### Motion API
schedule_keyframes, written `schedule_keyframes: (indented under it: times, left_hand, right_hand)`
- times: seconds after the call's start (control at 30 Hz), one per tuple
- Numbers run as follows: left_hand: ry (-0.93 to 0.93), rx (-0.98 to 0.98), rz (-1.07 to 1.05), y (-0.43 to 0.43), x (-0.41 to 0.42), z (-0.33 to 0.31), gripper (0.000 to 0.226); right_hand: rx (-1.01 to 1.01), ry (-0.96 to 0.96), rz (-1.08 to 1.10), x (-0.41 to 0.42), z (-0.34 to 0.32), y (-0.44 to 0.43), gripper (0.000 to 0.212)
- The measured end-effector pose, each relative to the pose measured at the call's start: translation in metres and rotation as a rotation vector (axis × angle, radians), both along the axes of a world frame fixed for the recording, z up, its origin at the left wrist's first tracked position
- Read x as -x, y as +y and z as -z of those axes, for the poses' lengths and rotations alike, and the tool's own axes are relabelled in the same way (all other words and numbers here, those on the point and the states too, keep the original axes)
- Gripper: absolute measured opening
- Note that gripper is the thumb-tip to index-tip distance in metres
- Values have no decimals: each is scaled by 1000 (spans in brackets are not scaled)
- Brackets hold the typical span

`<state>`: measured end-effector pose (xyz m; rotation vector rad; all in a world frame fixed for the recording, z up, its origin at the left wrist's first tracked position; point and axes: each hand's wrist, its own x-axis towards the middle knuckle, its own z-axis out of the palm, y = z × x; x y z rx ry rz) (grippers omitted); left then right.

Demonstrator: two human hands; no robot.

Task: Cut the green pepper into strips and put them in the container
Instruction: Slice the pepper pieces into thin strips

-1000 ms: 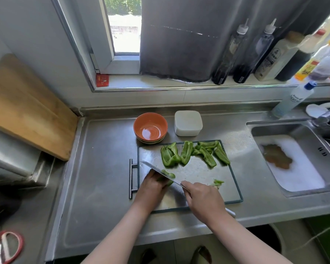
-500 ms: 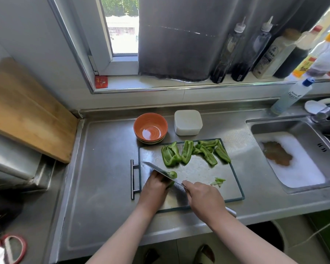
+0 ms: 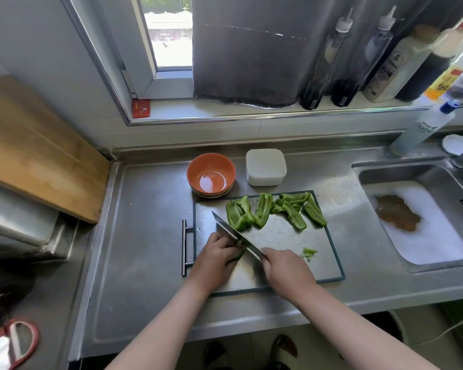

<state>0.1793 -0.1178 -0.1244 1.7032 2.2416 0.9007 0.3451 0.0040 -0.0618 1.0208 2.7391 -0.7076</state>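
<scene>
Since half a second ago the knife (image 3: pixel 234 232) has shifted. Its tip now lies further from the person and reaches the edge of the pepper pile (image 3: pixel 251 212), and less green shows beside the left hand (image 3: pixel 214 259). Both hands keep nearly the same places on the near half of the board (image 3: pixel 284 233).

The left hand lies knuckles up. Its fingers (image 3: pixel 223 240) are curled and pressed together on a pepper piece (image 3: pixel 238 254) and hold it down on the board. Only a small dark green end of the piece shows, between the hand and the blade. The right hand (image 3: pixel 288 271) grips the knife at the heel of the blade, with its fingers (image 3: pixel 271 256) wrapped round the handle, which is hidden under the hand. The blade runs slanting from the right hand away and to the left, close against the left knuckles. Just right of the right hand a small pale green scrap (image 3: pixel 309 253) lies on the board.

The pile lies on the far half of the board: several long pepper pieces, some overlapping. The board lies on a steel desk (image 3: pixel 145 236). Behind its far edge stands an orange bowl (image 3: pixel 211 173), and just right of the bowl stands the white container (image 3: pixel 265 166). I cannot tell whether it has a lid on. To the right, a sink (image 3: pixel 380 173) holds white foam. Furthest away, bottles (image 3: pixel 326 62) stand in a row on the window sill.
</scene>
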Motion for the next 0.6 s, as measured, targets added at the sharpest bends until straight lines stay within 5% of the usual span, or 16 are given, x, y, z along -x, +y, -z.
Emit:
schedule_keyframes:
  times: [0.6]
  left_hand:
    - [6, 135, -177, -11, -10, -10, 31]
  right_hand:
    - [202, -83, 68, 9, -17, 34, 29]
